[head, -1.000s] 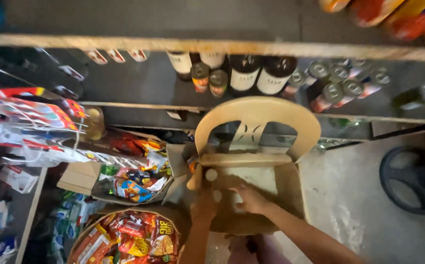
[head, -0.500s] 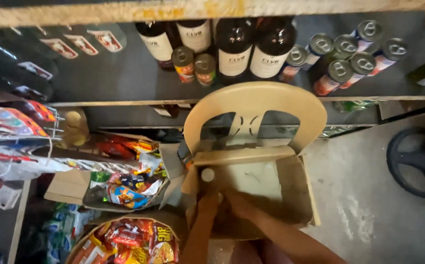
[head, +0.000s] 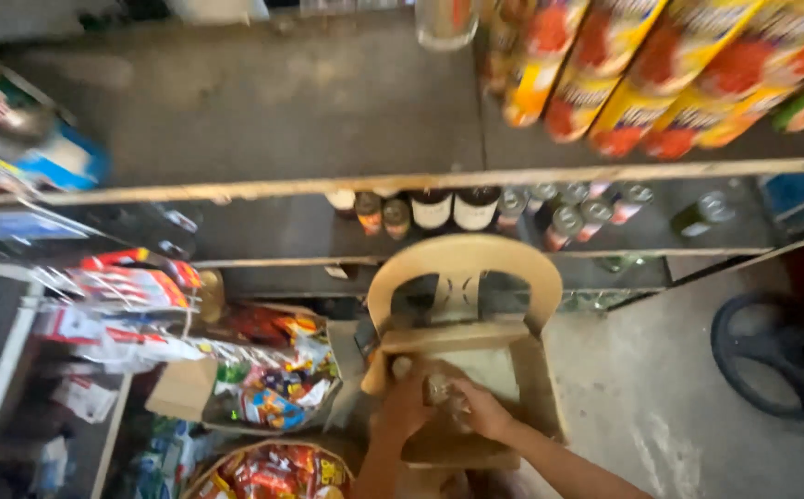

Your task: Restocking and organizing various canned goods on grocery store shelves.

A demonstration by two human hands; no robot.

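While the cardboard box (head: pixel 476 388) rests open on the seat of a beige plastic chair (head: pixel 465 268), a small clear bottle-like item (head: pixel 443 390), too blurred to name surely, is gripped between the left hand (head: pixel 406 411) and the right hand (head: pixel 485 411), both closed around it just above the box's interior. The unpacking is judged barely begun: this item is not yet carried clear of the box. Bottles and cans (head: pixel 476 211) are already ranked on the shelf behind.
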